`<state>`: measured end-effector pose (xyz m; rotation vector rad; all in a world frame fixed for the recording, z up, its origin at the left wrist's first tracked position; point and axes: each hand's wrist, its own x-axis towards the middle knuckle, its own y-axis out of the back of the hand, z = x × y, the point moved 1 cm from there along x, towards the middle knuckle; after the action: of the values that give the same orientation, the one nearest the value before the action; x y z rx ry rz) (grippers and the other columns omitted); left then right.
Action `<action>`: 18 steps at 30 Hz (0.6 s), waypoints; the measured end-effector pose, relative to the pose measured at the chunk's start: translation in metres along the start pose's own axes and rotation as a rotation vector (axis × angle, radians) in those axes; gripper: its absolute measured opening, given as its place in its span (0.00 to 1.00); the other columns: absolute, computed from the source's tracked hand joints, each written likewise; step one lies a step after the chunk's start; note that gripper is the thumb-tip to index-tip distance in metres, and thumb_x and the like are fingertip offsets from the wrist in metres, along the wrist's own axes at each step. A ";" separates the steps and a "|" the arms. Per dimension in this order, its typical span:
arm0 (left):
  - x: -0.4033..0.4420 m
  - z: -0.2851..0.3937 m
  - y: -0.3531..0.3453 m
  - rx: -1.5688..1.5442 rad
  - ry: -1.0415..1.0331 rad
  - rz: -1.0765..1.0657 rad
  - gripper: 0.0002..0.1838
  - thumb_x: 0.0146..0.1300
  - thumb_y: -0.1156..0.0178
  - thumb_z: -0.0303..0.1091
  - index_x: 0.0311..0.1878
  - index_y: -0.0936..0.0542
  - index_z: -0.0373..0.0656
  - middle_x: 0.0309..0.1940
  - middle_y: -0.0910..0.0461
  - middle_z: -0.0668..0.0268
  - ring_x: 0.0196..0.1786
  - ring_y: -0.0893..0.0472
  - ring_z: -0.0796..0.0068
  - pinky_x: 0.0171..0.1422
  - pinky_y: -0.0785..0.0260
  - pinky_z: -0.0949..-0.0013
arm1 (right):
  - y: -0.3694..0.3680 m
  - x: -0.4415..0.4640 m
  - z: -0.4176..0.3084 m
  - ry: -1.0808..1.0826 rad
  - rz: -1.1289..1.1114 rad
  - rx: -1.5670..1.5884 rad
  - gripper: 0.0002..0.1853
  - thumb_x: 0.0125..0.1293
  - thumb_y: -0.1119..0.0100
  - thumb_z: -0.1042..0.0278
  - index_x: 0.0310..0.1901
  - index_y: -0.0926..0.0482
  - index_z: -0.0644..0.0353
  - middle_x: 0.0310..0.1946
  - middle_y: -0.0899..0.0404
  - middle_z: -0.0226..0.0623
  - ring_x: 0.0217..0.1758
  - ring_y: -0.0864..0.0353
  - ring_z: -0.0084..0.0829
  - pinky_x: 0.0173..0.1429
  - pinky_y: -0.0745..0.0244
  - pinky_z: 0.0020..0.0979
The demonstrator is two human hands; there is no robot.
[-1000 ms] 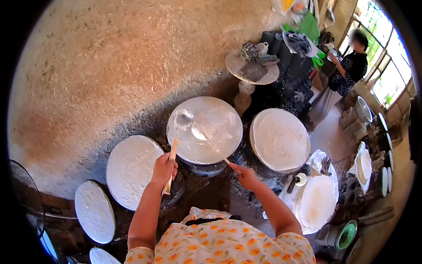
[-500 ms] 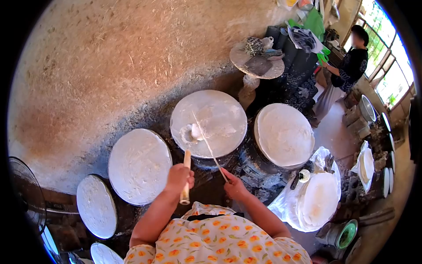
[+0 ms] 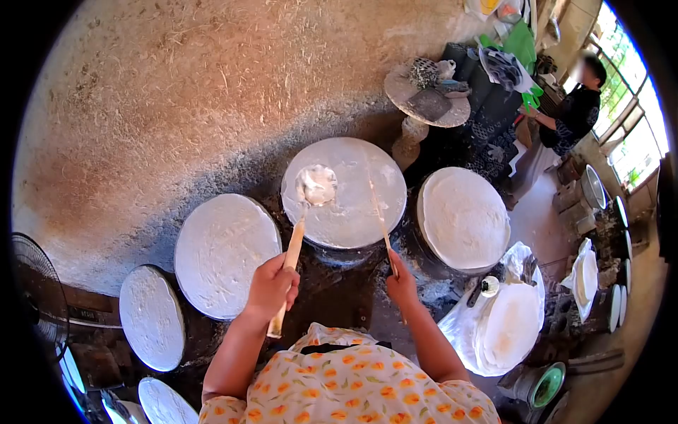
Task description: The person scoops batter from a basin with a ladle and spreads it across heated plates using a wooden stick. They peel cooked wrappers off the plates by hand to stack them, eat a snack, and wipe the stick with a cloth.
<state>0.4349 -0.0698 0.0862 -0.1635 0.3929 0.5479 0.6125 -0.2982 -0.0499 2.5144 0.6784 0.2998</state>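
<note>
Clock: read from the middle of the central round, twelve at the top of the view.
Wall: rough brown wall [image 3: 191,106], grey and powdery low down, filling ten to eleven o'clock.
Other person: another person [image 3: 579,113] in a dark top stands well apart at two o'clock, beside a window [image 3: 632,106].
Central round: a broad, white-coated round [image 3: 353,220] on a dark base, at the dial's middle, nearest both hands.
Left round: a similar white round [image 3: 227,256] at eight o'clock, with a far-left round [image 3: 152,318] beyond it the same way.
Right round: a white round [image 3: 464,219] between three and four, just beside the central one.
Stand: a pedestal with a flat top [image 3: 453,112], small objects on it, between one and two.
Pale sheets: a stack [image 3: 507,325] on crumpled white wrapping, between four and five.
Fan: a caged fan [image 3: 39,304] at the view's edge, past eight.
Thin stick: a slim stick [image 3: 379,210] crosses the central round's right side, tip towards one o'clock; contact is unclear.
Ladle: its white-smeared head [image 3: 319,185] sits over the central round towards nine, handle slanting to seven.
Left hand: fist [image 3: 272,286] at seven, wrapped round the ladle's wooden handle [image 3: 294,247].
Right hand: at five [image 3: 402,283], fingers gripping the stick.
</note>
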 end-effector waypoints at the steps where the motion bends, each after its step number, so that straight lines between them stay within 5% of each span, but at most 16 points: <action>1: 0.008 -0.002 -0.005 0.001 0.003 0.001 0.06 0.62 0.55 0.27 0.35 0.28 0.38 0.17 0.32 0.69 0.13 0.33 0.82 0.13 0.42 0.76 | 0.000 -0.004 0.005 -0.091 -0.017 0.077 0.35 0.53 0.55 0.85 0.65 0.34 0.48 0.52 0.23 0.45 0.54 0.23 0.36 0.52 0.30 0.27; 4: 0.043 -0.018 -0.030 0.165 -0.104 0.059 0.07 0.62 0.54 0.27 0.39 0.27 0.38 0.17 0.31 0.69 0.14 0.32 0.81 0.15 0.40 0.74 | 0.002 -0.006 0.017 -0.212 -0.034 0.178 0.37 0.52 0.54 0.87 0.65 0.34 0.47 0.55 0.24 0.38 0.56 0.26 0.28 0.52 0.31 0.24; 6: 0.083 -0.049 -0.039 0.493 -0.407 0.157 0.16 0.59 0.50 0.29 0.48 0.28 0.29 0.28 0.23 0.47 0.28 0.21 0.50 0.32 0.28 0.58 | 0.005 -0.005 0.025 -0.238 -0.025 0.203 0.37 0.51 0.54 0.87 0.66 0.34 0.47 0.55 0.25 0.37 0.57 0.27 0.25 0.51 0.32 0.23; 7: 0.095 -0.057 -0.045 0.495 -0.409 0.149 0.16 0.59 0.50 0.29 0.48 0.28 0.29 0.28 0.23 0.47 0.28 0.21 0.50 0.32 0.28 0.58 | 0.006 -0.005 0.029 -0.217 -0.001 0.182 0.36 0.52 0.54 0.86 0.65 0.33 0.46 0.54 0.24 0.40 0.56 0.25 0.28 0.54 0.31 0.25; 9: 0.107 -0.067 -0.052 0.604 -0.523 0.250 0.13 0.61 0.53 0.28 0.48 0.28 0.38 0.19 0.27 0.62 0.16 0.28 0.75 0.22 0.34 0.68 | 0.001 -0.006 0.037 -0.200 0.020 0.164 0.35 0.53 0.55 0.85 0.65 0.33 0.45 0.52 0.23 0.43 0.54 0.24 0.30 0.56 0.31 0.27; 11: 0.109 -0.075 -0.054 0.656 -0.599 0.266 0.14 0.61 0.53 0.27 0.49 0.29 0.37 0.19 0.27 0.59 0.17 0.27 0.72 0.22 0.33 0.66 | -0.010 -0.011 0.043 -0.149 0.007 0.125 0.37 0.53 0.54 0.87 0.66 0.35 0.49 0.54 0.24 0.33 0.47 0.26 0.21 0.47 0.30 0.22; 14: 0.097 -0.078 -0.057 0.570 -0.415 0.261 0.10 0.62 0.54 0.28 0.44 0.29 0.37 0.19 0.28 0.61 0.17 0.27 0.72 0.19 0.34 0.65 | -0.034 -0.027 0.030 -0.063 -0.155 0.183 0.36 0.53 0.54 0.86 0.66 0.35 0.49 0.56 0.26 0.33 0.51 0.28 0.20 0.50 0.32 0.20; 15: 0.082 -0.065 -0.061 0.399 -0.190 0.229 0.07 0.62 0.53 0.28 0.41 0.29 0.37 0.19 0.29 0.61 0.17 0.28 0.73 0.18 0.35 0.67 | -0.035 -0.030 0.019 -0.067 -0.151 0.185 0.36 0.53 0.54 0.86 0.66 0.35 0.49 0.56 0.26 0.33 0.51 0.28 0.20 0.50 0.32 0.20; 16: 0.070 -0.055 -0.063 0.224 0.032 0.198 0.05 0.62 0.53 0.29 0.37 0.29 0.37 0.19 0.30 0.62 0.17 0.29 0.75 0.16 0.36 0.68 | -0.033 -0.031 0.004 -0.179 -0.256 0.228 0.35 0.54 0.55 0.85 0.66 0.34 0.48 0.56 0.26 0.34 0.54 0.28 0.20 0.52 0.32 0.20; 17: 0.065 -0.048 -0.055 0.223 0.031 0.197 0.05 0.62 0.53 0.29 0.37 0.29 0.37 0.19 0.30 0.62 0.17 0.29 0.75 0.16 0.36 0.68 | -0.034 -0.032 -0.004 -0.289 -0.362 0.270 0.35 0.54 0.55 0.85 0.66 0.34 0.48 0.56 0.26 0.35 0.56 0.29 0.21 0.53 0.33 0.20; 18: 0.062 -0.043 -0.040 -0.005 0.090 0.159 0.05 0.63 0.52 0.29 0.37 0.30 0.38 0.21 0.30 0.63 0.16 0.30 0.77 0.15 0.38 0.71 | -0.043 -0.034 0.006 -0.156 -0.304 0.370 0.33 0.54 0.54 0.83 0.64 0.33 0.48 0.54 0.24 0.44 0.55 0.24 0.31 0.57 0.32 0.26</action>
<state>0.4909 -0.0847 0.0235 -0.1625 0.4948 0.6999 0.5680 -0.2865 -0.0804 2.6832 1.1196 -0.1432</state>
